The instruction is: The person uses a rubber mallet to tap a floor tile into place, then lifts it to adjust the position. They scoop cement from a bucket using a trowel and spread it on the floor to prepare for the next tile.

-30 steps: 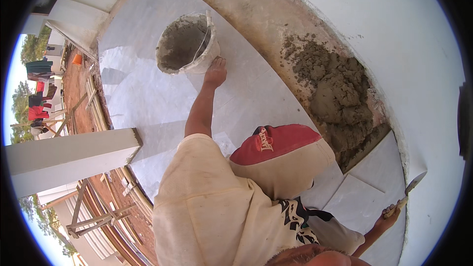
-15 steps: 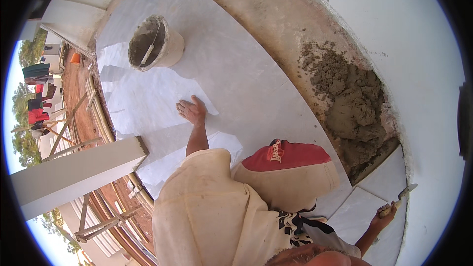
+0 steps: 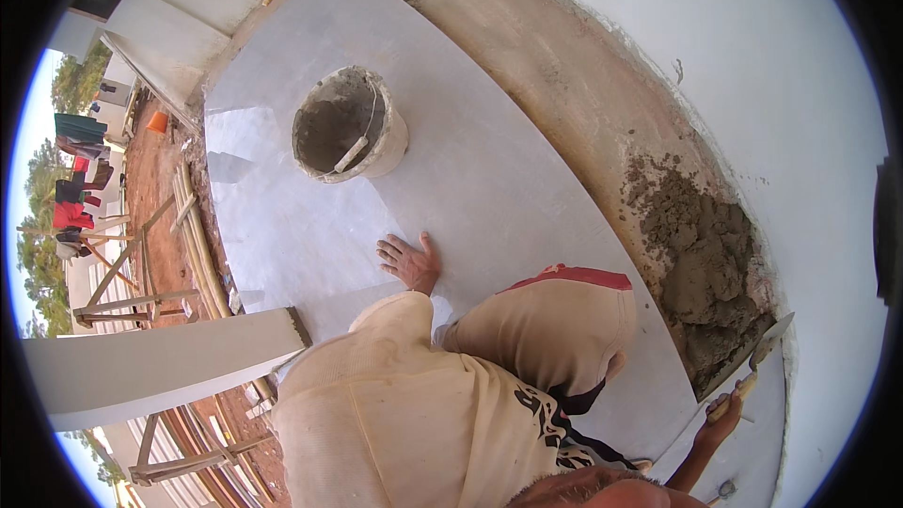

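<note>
My left hand (image 3: 412, 263) lies flat, fingers spread, on the large pale grey floor slab (image 3: 489, 169). Just beyond it stands a mortar-smeared bucket (image 3: 393, 146) with a wire handle and grey residue inside. At the lower right, my right hand (image 3: 720, 417) grips the wooden handle of a pointing trowel (image 3: 771, 339). The metal blade points away, beside the white wall and the near corner of the wet mortar heap (image 3: 705, 259); whether it touches either, I cannot tell. That mortar lies in the strip between slab and wall.
The white wall (image 3: 800, 113) curves along the right. A pale pillar (image 3: 169, 353) rises at the left, with poles and timber frames (image 3: 141, 263) on red earth beyond. Clothes (image 3: 77, 179) hang farther off, near an orange bucket (image 3: 158, 121). A smaller tile (image 3: 762, 442) lies under the trowel.
The view has shifted, so bucket and slab sit further right and lower. My right hand has brought the trowel closer to the mortar's near corner. My left hand stays flat on the slab.
</note>
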A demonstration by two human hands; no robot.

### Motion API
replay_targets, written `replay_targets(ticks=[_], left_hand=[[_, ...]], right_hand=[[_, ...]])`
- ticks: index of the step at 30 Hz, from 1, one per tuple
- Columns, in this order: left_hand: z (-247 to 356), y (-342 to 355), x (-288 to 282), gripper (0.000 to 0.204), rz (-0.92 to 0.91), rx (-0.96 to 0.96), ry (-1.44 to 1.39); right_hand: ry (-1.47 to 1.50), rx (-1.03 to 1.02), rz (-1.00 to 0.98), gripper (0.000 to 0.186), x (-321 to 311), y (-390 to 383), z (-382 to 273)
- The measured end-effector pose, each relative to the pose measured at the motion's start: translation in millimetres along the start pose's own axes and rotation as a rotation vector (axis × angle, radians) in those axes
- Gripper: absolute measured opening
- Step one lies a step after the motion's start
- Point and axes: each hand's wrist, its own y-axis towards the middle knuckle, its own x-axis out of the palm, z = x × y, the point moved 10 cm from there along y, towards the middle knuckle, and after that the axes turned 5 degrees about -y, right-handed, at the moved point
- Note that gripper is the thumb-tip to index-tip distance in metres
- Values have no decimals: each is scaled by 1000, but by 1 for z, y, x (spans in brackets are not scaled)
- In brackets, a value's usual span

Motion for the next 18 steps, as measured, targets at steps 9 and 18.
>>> replay_targets(ticks=[9,18], left_hand=[[8,9,-2,100,-41,143,-41],[7,9,-7,93,-60,230,-71]], right_hand=[[-144,-143,34,44,15,-68,-21],[-276,-158,85,23,-31,-104,-29]])
